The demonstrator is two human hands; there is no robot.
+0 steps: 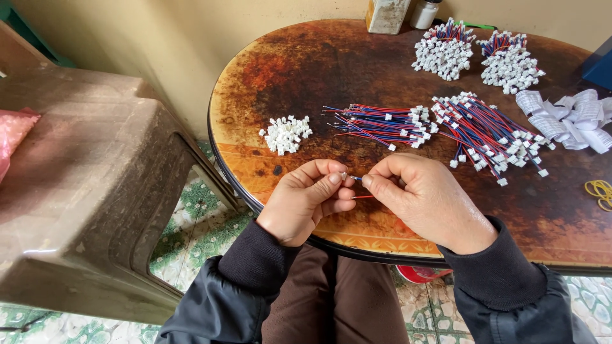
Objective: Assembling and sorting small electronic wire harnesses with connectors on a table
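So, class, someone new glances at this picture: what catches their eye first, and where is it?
Probably the two hands at the table's near edge, the left hand and right hand pinching a thin red and blue wire pair between them. Next, the bundles of red and blue wires mid-table on the round rust-brown table, and the little heap of white connectors left of them.
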